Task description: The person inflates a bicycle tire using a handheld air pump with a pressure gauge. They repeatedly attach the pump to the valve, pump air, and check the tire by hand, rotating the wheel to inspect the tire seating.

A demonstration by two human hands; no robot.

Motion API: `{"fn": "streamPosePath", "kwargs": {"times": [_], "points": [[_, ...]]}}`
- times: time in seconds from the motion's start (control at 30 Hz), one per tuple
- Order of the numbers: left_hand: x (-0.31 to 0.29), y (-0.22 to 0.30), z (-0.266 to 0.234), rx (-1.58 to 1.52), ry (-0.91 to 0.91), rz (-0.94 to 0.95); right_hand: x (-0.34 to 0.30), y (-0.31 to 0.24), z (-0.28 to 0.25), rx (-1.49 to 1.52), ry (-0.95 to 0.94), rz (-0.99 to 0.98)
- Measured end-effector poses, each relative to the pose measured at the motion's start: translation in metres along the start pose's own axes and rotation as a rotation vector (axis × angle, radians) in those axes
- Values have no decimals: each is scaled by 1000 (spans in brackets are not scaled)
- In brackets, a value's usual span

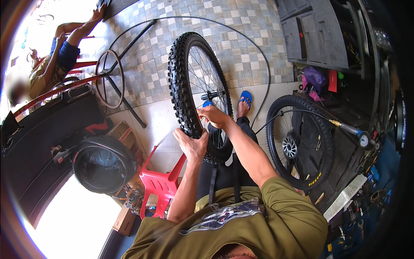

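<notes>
A bicycle wheel with a knobby black tyre stands upright in front of me, its spokes and hub facing right. My left hand is closed round the near part of the tyre, thumb along its side. Slightly farther along, my right hand is closed at the inner edge of the tyre by the rim, its fingertips partly hidden. The lower part of the wheel rests near my legs.
A second bicycle wheel leans at the right, beside an inflator with a gauge and its black hose. A red plastic chair and spare tyres are on the left. Another person sits at the far left.
</notes>
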State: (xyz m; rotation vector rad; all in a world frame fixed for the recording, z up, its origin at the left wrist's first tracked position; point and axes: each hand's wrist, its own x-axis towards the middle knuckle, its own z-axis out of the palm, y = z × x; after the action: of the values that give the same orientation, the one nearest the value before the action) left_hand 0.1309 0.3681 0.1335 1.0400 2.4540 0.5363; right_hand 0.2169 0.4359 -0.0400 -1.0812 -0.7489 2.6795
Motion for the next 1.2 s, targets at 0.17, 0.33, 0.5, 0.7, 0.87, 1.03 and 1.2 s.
{"fn": "streamPosePath", "kwargs": {"times": [0.17,0.33,0.5,0.7,0.87,1.03,1.2], "points": [[-2,-4,3,7,1,20,-1,1,-1,-40,21,-12],[-7,-6,2,-11,-10,-37,-3,0,2,-97,23,-30],[-19,-15,4,5,3,31,-6,10,0,-84,6,3],[-30,-31,-17,29,-178,56,-29,7,9,-92,100,71],[-10,-63,-50,-227,-373,-90,-46,1,-17,-583,264,-159],[-5,-91,-89,-687,-216,-421,-129,-66,82,-915,328,-638],[-16,-50,-104,-976,-417,-315,-156,-68,145,-789,46,-691]]}}
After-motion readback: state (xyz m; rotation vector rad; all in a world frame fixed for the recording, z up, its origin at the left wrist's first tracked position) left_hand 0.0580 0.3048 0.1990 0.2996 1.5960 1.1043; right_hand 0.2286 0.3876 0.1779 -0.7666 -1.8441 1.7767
